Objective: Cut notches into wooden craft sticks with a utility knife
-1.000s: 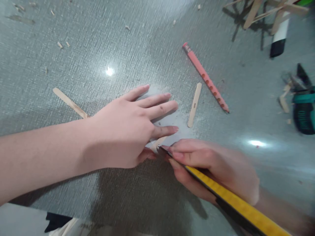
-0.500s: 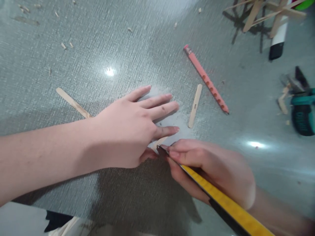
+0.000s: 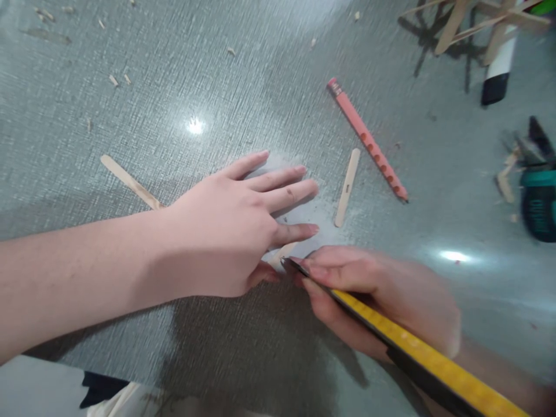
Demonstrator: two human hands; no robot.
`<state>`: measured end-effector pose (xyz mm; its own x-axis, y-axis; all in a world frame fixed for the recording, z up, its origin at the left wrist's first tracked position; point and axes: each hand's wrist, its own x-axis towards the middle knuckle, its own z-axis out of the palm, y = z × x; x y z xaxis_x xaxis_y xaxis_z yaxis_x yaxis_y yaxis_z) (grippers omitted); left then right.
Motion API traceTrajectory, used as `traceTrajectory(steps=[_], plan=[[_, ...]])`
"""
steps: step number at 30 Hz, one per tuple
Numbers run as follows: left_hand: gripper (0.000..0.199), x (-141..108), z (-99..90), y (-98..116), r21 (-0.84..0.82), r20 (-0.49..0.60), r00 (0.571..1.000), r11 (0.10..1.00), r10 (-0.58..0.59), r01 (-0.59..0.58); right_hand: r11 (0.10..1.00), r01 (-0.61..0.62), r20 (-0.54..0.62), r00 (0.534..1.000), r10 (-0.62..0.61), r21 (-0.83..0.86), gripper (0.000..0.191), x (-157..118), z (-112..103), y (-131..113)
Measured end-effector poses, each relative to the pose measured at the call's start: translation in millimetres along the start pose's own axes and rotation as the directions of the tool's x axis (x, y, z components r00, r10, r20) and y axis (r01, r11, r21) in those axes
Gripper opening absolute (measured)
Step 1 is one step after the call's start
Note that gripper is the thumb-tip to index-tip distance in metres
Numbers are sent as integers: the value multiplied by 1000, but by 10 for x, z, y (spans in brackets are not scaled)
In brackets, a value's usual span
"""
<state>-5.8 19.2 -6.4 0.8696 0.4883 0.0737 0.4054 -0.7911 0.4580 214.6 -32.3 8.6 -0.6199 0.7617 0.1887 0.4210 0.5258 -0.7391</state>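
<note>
My left hand (image 3: 243, 223) lies flat with its fingers spread, pressing on a small wooden stick (image 3: 283, 251) that shows between thumb and index finger. My right hand (image 3: 377, 295) is closed around a yellow and black utility knife (image 3: 417, 347). The knife's dark blade tip touches or hovers just over that stick; which one I cannot tell. Another wooden stick (image 3: 130, 180) reaches out from under my left wrist. To the right of my left fingertips lies a short stick (image 3: 347, 188) with a small slot in it.
A pink pencil (image 3: 369, 142) lies beyond the slotted stick. At the right edge are teal-handled pliers (image 3: 538, 202) and wood scraps. A stick structure (image 3: 454, 29) and a white, black-ended object (image 3: 497, 75) are at the top right. Wood chips dot the grey table (image 3: 260, 104).
My right hand and the knife have moved slightly to the right. My left hand has kept its place on the stick. The view has shifted a little.
</note>
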Motion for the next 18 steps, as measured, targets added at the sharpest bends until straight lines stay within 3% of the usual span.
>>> traceTrajectory(steps=[7, 13, 18], plan=[[57, 7, -17, 14, 1, 34, 999, 1000, -17, 17, 999, 19, -21, 1000, -20, -28, 29, 10, 37, -32], [60, 3, -9, 15, -2, 30, 999, 1000, -18, 18, 995, -78, -41, 996, 76, -55, 24, -3, 55, -115], [59, -3, -21, 14, 3, 40, 999, 1000, -16, 16, 997, -60, -20, 998, 59, -42, 23, -22, 35, -114]])
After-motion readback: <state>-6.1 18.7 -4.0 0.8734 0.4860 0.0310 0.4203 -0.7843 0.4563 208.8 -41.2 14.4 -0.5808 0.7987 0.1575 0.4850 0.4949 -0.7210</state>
